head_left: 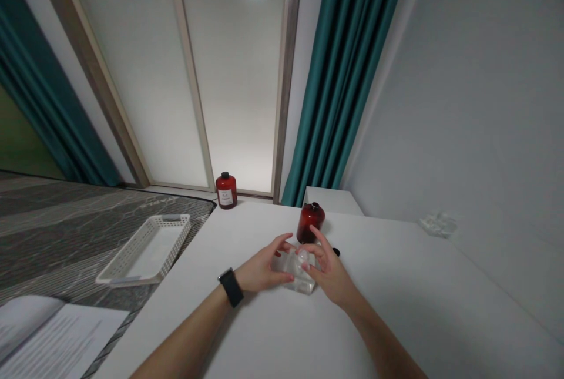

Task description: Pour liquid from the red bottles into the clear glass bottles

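Note:
On the white table (264,332) stands a clear square glass bottle (302,283) with a round clear stopper (303,256) at its top. My left hand (267,266), below a black wristwatch, curves around the bottle's left side with thumb in front and fingers behind. The thumb and a finger of my right hand (329,276) close on the stopper, while its index finger sticks up. Just behind the hands is an uncapped dark red bottle (311,223). A small black cap (336,251) lies partly hidden beyond my right hand.
Another red bottle (226,192), with a black cap and white label, stands at the far left table edge. A white perforated basket (154,232) and open book (66,338) lie on the grey patterned surface at left. Crumpled clear plastic (438,224) sits at right.

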Action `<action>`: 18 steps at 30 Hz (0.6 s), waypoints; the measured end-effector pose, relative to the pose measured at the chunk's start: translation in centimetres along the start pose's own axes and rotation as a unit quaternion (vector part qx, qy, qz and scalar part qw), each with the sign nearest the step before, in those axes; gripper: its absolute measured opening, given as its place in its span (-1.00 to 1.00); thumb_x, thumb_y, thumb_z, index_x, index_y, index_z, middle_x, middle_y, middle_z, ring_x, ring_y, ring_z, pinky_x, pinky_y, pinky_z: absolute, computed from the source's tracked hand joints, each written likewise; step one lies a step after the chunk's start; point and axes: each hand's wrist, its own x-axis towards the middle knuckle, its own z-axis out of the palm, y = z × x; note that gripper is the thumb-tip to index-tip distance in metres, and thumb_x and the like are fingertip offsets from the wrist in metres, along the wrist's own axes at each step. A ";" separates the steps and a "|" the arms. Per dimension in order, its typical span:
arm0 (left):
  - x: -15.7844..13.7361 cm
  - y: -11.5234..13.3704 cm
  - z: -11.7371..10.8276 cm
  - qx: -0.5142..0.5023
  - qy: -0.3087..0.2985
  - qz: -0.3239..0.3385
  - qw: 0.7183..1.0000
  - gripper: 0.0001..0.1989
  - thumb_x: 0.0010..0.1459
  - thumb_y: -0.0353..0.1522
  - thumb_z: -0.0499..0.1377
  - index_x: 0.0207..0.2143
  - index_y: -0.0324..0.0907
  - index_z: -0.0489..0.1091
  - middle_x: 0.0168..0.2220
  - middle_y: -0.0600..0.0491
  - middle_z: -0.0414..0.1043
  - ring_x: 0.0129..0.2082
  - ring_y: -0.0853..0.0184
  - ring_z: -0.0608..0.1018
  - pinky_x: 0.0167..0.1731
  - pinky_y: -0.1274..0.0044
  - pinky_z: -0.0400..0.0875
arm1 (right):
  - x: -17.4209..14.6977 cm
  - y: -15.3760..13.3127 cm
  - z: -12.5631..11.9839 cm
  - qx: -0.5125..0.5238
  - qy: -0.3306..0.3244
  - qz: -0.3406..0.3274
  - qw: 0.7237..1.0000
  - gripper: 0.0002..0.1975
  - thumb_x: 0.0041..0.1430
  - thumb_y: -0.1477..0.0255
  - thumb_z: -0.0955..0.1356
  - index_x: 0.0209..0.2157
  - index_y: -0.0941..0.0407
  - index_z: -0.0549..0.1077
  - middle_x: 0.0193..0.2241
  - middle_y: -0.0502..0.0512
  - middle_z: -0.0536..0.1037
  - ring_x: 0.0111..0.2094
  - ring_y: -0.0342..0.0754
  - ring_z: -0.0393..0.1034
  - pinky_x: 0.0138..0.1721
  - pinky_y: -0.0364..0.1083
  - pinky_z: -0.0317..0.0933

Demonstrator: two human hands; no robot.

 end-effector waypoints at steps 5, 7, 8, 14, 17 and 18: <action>-0.1 0.0 0.2 0.006 0.009 -0.005 1.000 -0.08 0.04 -0.36 0.36 0.35 -0.10 -0.08 0.09 -0.13 0.37 0.08 0.13 0.41 0.15 0.19 0.18 | 0.3 -0.2 -0.1 -0.008 0.006 -0.003 1.000 -0.17 0.15 0.37 0.44 0.35 -0.06 0.00 -0.20 0.05 0.58 -0.06 0.02 0.47 0.21 0.18 0.11; -0.2 0.1 0.3 0.014 0.018 -0.010 1.000 -0.05 0.03 -0.37 0.36 0.36 -0.10 -0.12 0.09 -0.13 0.37 0.08 0.12 0.41 0.16 0.18 0.15 | 0.3 -0.2 -0.1 -0.023 0.011 -0.005 1.000 -0.18 0.14 0.34 0.44 0.35 -0.06 0.03 -0.23 0.02 0.57 -0.04 0.03 0.46 0.25 0.20 0.05; -0.2 0.1 0.4 0.020 0.023 -0.014 0.999 -0.04 0.03 -0.38 0.36 0.36 -0.10 -0.13 0.09 -0.13 0.37 0.08 0.12 0.41 0.16 0.18 0.15 | 0.3 -0.2 -0.1 -0.032 0.012 -0.010 0.999 -0.20 0.14 0.33 0.44 0.34 -0.05 0.05 -0.24 0.02 0.56 -0.02 0.03 0.45 0.28 0.21 0.00; -0.7 0.3 1.1 0.074 0.049 -0.037 0.995 -0.04 0.05 -0.34 0.35 0.36 -0.09 -0.13 0.09 -0.13 0.36 0.06 0.07 0.41 0.14 0.13 0.17 | 0.2 0.2 0.2 -0.075 0.032 -0.035 0.996 -0.27 0.17 0.37 0.42 0.32 -0.04 0.11 -0.27 -0.01 0.54 -0.11 0.01 0.47 0.29 0.20 -0.02; -0.7 0.3 1.3 0.085 0.058 -0.039 0.994 -0.07 0.05 -0.32 0.36 0.35 -0.10 -0.09 0.08 -0.12 0.36 0.06 0.07 0.41 0.13 0.14 0.21 | 0.3 0.1 0.0 -0.057 0.028 -0.023 0.998 -0.18 0.14 0.37 0.44 0.34 -0.03 0.01 -0.28 -0.03 0.53 -0.04 0.01 0.45 0.33 0.20 -0.14; -0.7 0.2 1.3 0.085 0.060 -0.039 0.994 -0.08 0.03 -0.32 0.37 0.34 -0.11 -0.06 0.07 -0.12 0.36 0.06 0.06 0.41 0.12 0.15 0.22 | 0.3 0.0 -0.2 -0.053 0.022 -0.011 0.998 -0.14 0.13 0.37 0.44 0.36 -0.02 -0.03 -0.26 -0.02 0.53 -0.01 0.02 0.43 0.33 0.21 -0.16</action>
